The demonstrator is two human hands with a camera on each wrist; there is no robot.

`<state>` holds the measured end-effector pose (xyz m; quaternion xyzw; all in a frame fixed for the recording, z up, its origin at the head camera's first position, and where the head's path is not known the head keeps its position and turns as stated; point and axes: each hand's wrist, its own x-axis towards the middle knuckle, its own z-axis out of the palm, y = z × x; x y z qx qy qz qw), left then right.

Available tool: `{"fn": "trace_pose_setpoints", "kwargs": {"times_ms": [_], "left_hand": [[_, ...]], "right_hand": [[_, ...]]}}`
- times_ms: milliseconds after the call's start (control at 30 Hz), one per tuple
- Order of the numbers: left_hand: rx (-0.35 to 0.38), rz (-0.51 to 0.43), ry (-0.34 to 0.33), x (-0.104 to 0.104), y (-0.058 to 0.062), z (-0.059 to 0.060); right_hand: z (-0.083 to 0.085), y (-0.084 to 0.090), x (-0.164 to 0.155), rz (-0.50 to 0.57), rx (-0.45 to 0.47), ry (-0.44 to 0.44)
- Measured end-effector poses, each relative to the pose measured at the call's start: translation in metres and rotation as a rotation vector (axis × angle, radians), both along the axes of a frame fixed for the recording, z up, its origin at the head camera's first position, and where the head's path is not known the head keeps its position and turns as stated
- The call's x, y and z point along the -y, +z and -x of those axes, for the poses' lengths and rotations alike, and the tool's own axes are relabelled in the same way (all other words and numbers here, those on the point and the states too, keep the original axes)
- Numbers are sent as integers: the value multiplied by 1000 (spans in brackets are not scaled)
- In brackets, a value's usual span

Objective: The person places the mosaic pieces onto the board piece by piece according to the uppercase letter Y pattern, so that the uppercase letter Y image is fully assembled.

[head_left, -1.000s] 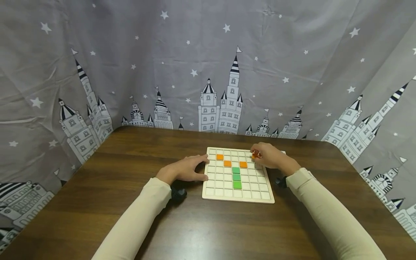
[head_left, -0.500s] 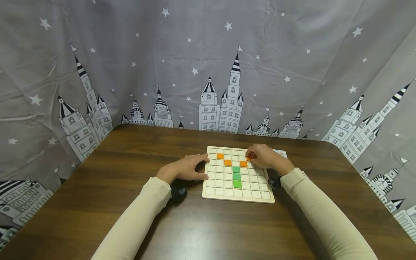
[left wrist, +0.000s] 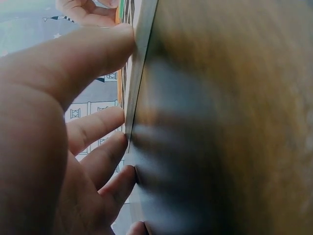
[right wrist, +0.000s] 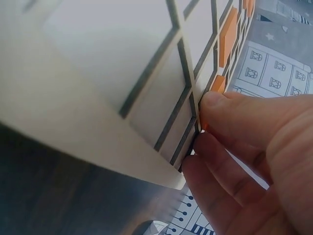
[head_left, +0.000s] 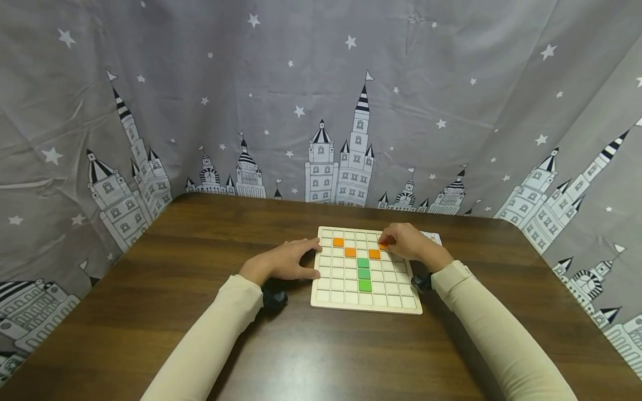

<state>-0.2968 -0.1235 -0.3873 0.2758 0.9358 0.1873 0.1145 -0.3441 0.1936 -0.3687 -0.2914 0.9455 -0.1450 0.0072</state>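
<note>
A pale wooden grid board (head_left: 340,299) lies on the table, with orange tiles and a column of green tiles (head_left: 364,273) in its cells. At its left edge my left hand (head_left: 283,260) is spread, thumb and fingertips touching the frame; in the left wrist view the thumb (left wrist: 98,51) lies along the rim. My right hand (head_left: 408,242), over the upper right cells, pinches an orange square tile (head_left: 383,246). In the right wrist view that orange tile (right wrist: 218,87) shows partly behind the thumb, right at a cell. Another orange tile (head_left: 374,254) sits diagonally below it.
A white printed card (head_left: 432,238) lies at the board's upper right, partly behind my right hand. Dark brown tabletop (head_left: 301,345) surrounds the board. A grey curtain (head_left: 225,111) with castles and stars hangs behind the table's far edge.
My right hand has moved slightly left and down with the orange tile, bringing it to an upper right cell, and more of the printed card shows. The left hand stays put.
</note>
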Motion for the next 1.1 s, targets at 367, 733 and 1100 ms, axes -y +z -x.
{"fn": "trace_pose_setpoints", "kwargs": {"times_ms": [367,733,1100], "left_hand": [[3,-9,1,-5,-1,-2],[15,-4,7,-6,-5,0],[25,21,2,-6,-6,-4]], "right_hand": [[-3,0,-2,8,13,-22],[-4,-2,1,-40,4,-46],[-6,-3,10,-101,42,-53]]}}
